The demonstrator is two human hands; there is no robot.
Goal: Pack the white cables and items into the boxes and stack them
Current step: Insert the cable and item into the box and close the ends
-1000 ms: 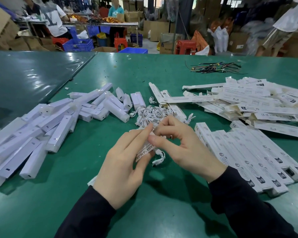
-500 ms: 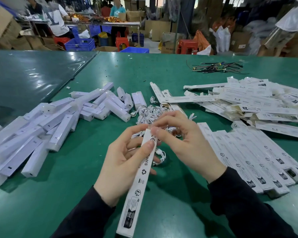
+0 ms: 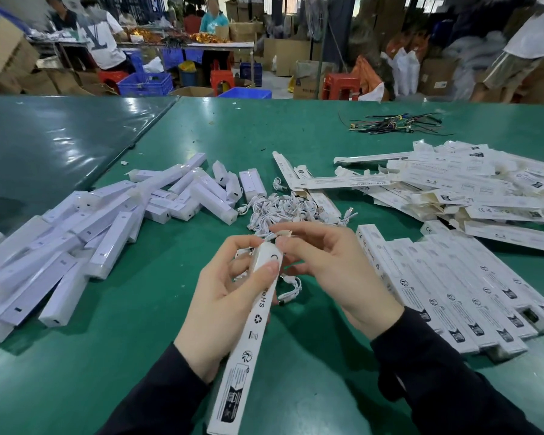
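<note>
- My left hand [image 3: 223, 306] grips a long white box [image 3: 248, 337], thumb pressed across its printed face; the box slants from the fingers down toward my left sleeve.
- My right hand [image 3: 330, 271] pinches the box's top end flap [image 3: 283, 234] between thumb and forefinger.
- A white cable [image 3: 291, 288] hangs under both hands, just above the green table [image 3: 139, 356].
- Behind the hands lies a pile of coiled white cables [image 3: 283, 208], too tangled to count.
- I see a heap of white wrapped items [image 3: 85, 233] left, a row of about eight packed boxes [image 3: 459, 293] right, and flat unfolded cartons [image 3: 471, 189] beyond.
- A bundle of dark wires [image 3: 393, 124] lies at the far edge.
</note>
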